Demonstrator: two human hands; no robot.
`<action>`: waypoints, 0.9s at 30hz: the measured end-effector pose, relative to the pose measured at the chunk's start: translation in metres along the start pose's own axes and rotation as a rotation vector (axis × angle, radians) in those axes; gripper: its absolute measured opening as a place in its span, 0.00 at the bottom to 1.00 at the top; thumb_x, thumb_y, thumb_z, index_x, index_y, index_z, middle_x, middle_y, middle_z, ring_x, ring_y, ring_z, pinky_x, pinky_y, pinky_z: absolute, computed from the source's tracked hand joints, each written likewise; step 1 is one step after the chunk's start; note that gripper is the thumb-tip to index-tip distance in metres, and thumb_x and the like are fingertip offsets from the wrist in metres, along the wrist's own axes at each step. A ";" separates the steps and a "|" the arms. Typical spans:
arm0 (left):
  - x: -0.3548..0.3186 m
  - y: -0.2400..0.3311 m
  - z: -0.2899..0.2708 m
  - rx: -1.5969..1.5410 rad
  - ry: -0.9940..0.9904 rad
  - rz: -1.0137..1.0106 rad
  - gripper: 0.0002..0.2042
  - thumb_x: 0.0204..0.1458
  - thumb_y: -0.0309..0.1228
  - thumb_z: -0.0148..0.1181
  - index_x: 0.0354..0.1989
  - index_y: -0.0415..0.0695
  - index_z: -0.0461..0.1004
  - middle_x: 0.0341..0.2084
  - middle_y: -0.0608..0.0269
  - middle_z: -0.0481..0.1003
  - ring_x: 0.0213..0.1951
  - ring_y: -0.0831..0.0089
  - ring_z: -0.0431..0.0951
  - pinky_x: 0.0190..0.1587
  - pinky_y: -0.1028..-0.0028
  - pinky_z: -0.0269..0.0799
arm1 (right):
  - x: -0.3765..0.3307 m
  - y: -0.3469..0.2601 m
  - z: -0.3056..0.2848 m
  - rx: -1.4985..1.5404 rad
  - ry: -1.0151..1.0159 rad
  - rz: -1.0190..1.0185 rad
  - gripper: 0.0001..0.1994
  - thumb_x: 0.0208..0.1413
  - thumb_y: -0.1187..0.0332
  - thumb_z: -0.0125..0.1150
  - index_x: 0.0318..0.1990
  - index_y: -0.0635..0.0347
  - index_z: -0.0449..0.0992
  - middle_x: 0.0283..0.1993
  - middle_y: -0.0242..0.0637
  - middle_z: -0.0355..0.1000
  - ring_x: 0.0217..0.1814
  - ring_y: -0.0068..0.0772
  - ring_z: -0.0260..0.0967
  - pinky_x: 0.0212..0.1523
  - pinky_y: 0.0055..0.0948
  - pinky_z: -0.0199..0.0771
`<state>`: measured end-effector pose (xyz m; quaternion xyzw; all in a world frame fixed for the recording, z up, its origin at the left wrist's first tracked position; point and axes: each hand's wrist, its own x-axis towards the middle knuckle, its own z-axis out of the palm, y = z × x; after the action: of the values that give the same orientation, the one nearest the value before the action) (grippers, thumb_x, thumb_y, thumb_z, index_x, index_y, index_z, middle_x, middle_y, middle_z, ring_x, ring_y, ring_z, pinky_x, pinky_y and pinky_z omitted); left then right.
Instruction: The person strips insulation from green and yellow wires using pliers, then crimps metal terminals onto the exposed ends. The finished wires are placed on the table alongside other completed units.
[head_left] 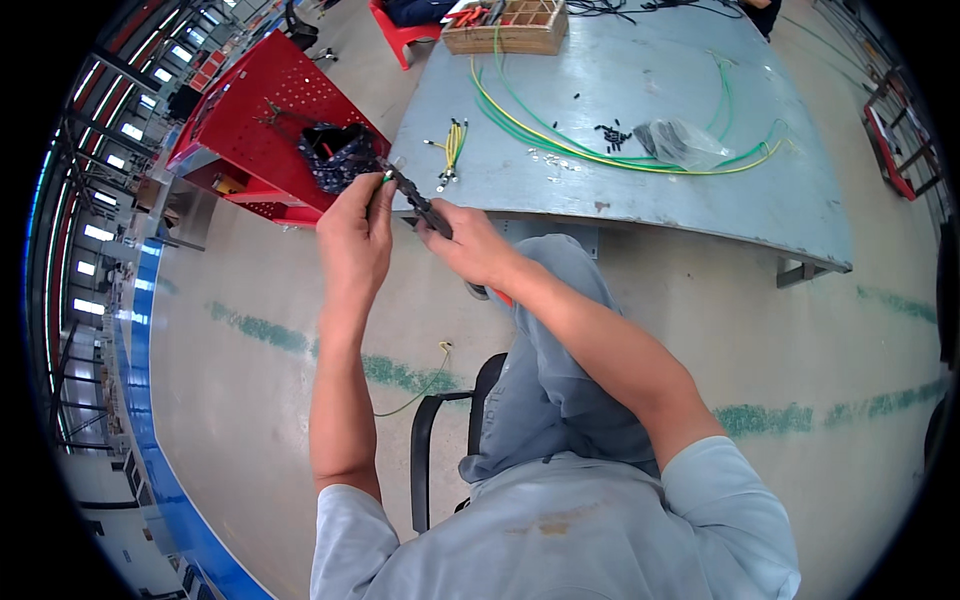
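Observation:
My left hand (352,228) is closed, thumb and finger pinching a green wire end (388,178) beside the table's near left corner. The wire's tip meets the jaws of dark crimping pliers (408,190); whether it sits inside them is too small to tell. My right hand (468,240) is wrapped round the pliers, their lower handles partly hidden under the palm. Close by on the table lies a bundle of short yellow-green wires (455,147) with metal ends. A thin yellow-green wire (425,388) trails over the floor and passes out of sight behind my left forearm.
On the grey metal table (640,95) are long green and yellow wires (560,145), small black sleeves (613,137), a clear plastic bag (682,143) and a wooden box (515,38) of tools. A red perforated cabinet (265,115) with a dark bag (338,155) stands left.

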<state>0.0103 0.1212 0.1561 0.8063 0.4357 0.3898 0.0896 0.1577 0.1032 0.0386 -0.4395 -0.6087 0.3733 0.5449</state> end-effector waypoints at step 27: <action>-0.042 -0.046 -0.095 0.007 0.352 0.033 0.11 0.67 0.32 0.62 0.51 0.38 0.81 0.33 0.67 0.80 0.34 0.83 0.74 0.40 0.83 0.69 | -0.167 0.229 -0.408 1.011 0.742 0.635 0.12 0.71 0.68 0.56 0.49 0.72 0.73 0.38 0.38 0.74 0.32 0.23 0.72 0.34 0.22 0.82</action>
<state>-0.0993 0.0982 0.1750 0.7330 0.4326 0.5249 0.0028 0.5950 0.0129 -0.1790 -0.3869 0.0233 0.5771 0.7188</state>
